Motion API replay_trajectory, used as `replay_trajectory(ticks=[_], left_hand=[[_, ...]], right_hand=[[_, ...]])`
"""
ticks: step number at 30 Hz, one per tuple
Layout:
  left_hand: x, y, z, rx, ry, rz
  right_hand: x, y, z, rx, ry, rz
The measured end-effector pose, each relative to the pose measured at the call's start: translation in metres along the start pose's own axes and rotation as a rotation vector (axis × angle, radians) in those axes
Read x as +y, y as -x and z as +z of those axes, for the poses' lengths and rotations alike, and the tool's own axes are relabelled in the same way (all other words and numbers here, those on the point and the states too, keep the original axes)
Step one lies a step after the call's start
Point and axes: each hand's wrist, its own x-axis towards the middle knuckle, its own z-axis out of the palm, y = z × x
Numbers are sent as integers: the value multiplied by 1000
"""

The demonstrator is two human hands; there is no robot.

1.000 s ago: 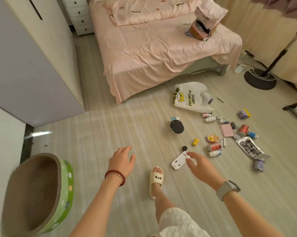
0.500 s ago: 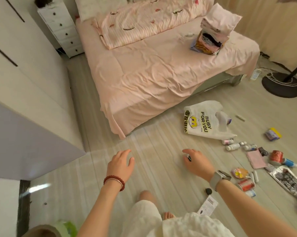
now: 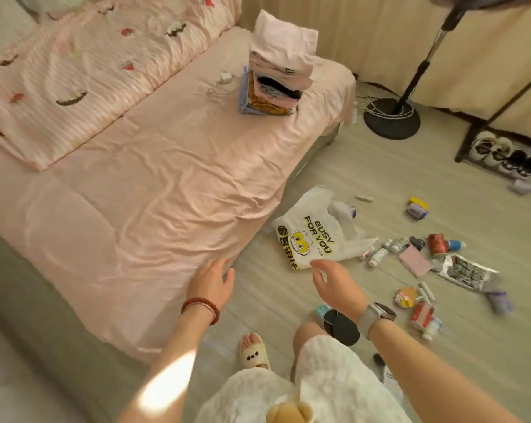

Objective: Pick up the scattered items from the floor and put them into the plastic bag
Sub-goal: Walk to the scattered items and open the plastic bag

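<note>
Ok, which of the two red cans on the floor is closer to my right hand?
The red can beside the watch wrist; the other red can lies farther off.

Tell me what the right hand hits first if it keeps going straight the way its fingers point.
Most likely the plastic bag: the right hand is open, fingers aimed at the bag's near edge, nothing visibly between. Height above the floor is unclear.

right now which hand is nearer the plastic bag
Right. The right hand reaches just short of the plastic bag's near edge; the left hand hovers farther left, by the bed corner.
</note>
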Motion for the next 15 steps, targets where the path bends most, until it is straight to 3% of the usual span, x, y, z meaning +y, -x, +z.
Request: replay_trajectory(ticks=[7, 15], left_hand=[[118, -140, 9, -178, -41, 314], [239, -247, 28, -316, -106, 439]], right_hand=[[22, -61, -58, 210, -174, 273], [75, -151, -142, 241, -323, 445]])
